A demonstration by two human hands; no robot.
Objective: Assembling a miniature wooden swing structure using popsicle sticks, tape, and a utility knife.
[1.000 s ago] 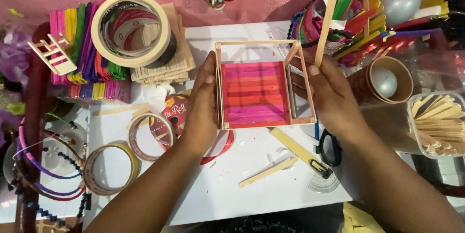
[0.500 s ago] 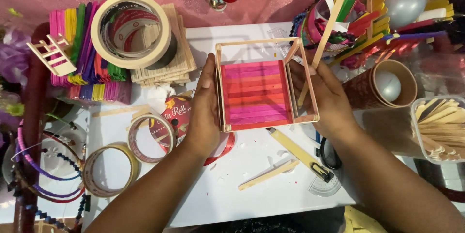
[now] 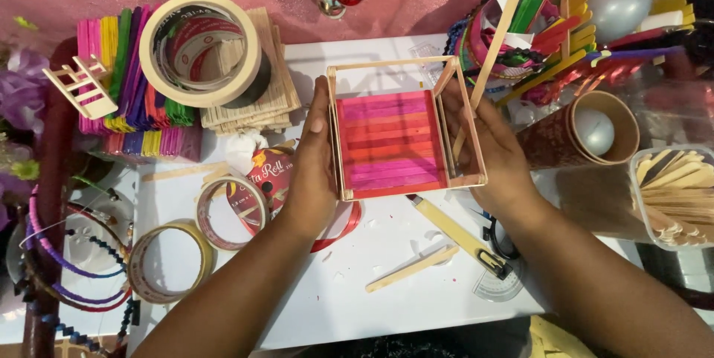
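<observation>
The left hand (image 3: pixel 316 165) was laid flat, fingers together, against the left side of a square stick frame (image 3: pixel 405 127). A plain wooden stick (image 3: pixel 494 38) was pinched by the right hand (image 3: pixel 494 153) at the frame's right wall. Pink and orange slats formed its floor, resting on white paper (image 3: pixel 372 284).

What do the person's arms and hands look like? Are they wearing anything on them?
Both arms are bare right up to the picture's edge: no sleeves show. The left hand and right hand wear no gloves, and I see no rings, bracelets or watch. The fingernails look short and unpainted.
</observation>
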